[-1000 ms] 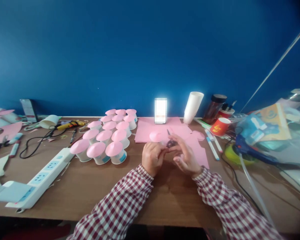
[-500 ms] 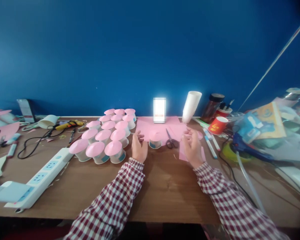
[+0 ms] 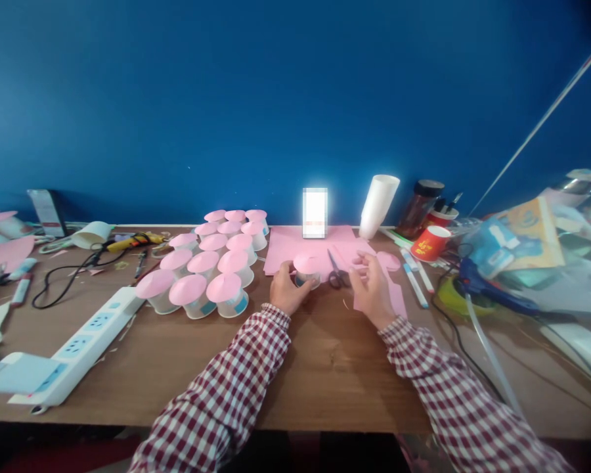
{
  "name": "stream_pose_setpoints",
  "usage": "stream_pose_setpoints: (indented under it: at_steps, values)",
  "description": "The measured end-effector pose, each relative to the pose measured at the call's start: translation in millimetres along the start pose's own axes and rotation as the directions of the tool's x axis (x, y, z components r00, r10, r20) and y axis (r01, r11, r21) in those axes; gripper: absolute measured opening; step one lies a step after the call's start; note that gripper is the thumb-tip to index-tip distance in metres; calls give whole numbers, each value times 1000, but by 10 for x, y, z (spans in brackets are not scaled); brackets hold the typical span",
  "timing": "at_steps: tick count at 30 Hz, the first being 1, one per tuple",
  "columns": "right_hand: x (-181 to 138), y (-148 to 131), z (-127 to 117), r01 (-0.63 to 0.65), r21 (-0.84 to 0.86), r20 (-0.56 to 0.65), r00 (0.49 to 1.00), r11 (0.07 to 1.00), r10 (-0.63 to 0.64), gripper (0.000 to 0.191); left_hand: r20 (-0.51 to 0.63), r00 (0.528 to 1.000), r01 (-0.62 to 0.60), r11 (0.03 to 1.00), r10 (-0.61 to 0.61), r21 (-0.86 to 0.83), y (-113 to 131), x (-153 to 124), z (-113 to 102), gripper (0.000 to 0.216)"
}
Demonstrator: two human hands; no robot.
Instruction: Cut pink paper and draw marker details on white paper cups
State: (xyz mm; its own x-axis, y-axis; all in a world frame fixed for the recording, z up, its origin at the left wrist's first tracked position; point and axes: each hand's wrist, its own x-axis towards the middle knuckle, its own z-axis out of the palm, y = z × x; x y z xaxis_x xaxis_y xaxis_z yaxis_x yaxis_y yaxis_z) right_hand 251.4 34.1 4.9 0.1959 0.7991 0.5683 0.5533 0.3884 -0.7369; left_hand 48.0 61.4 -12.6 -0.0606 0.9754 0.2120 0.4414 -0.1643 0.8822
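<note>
In the head view, my left hand [image 3: 288, 290] is wrapped round a paper cup [image 3: 303, 278] topped with a pink paper cone [image 3: 306, 263], its thumb across the cup's front. The cup stands upright at the front edge of a pink paper sheet [image 3: 283, 246]. My right hand [image 3: 372, 289] hovers above a smaller pink paper piece [image 3: 396, 299], fingers loosely bent and apart, with nothing seen in them. Between the hands lies a pair of dark-handled scissors [image 3: 335, 270]. Several more cone-topped paper cups [image 3: 226, 295] stand in rows to the left.
A stack of white cups [image 3: 378, 207] leans by the blue wall. Markers [image 3: 414, 286], a red paper cup [image 3: 431, 243] and a blue glue gun [image 3: 492, 292] lie to the right. At left sits a white power strip [image 3: 86, 348] with cables. A phone-like bright screen [image 3: 315, 213] stands behind.
My left hand has moved right and taken hold of the cone-topped cup. My right hand has shifted slightly left, its fingers still apart.
</note>
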Motion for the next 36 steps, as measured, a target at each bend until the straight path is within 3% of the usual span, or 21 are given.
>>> stream_pose_setpoints:
  at_steps: [7,16,22,25,27,30,33,36]
  values:
    - [-38,-12,9,74,-54,75,995,996,-70,35,-91,992,54,956,-84,-287,34,32,-24,52]
    - [-73,-49,-1,157,-127,155,978,979,-137,35,-71,993,39,824,-96,-566,21,93,-38,51]
    - [-195,-289,-44,385,-167,333,888,908,-316,27,-51,996,30,827,-71,-561,1,82,-46,47]
    - [-211,-362,-155,471,-260,437,836,843,-332,22,-46,997,26,834,-62,-552,-5,79,-49,44]
    - [-157,-321,-304,418,-368,410,875,831,-258,20,-55,996,26,834,-67,-551,-8,82,-52,43]
    - [1,-150,-616,200,-622,296,955,757,-9,19,-71,995,18,834,-68,-552,-13,89,-53,41]
    - [154,39,-903,29,-862,176,954,507,244,24,-79,995,9,845,-61,-535,-15,88,-47,40]
    - [225,172,-1027,-20,-920,137,919,392,369,26,-87,995,4,873,-53,-488,-17,80,-38,42]
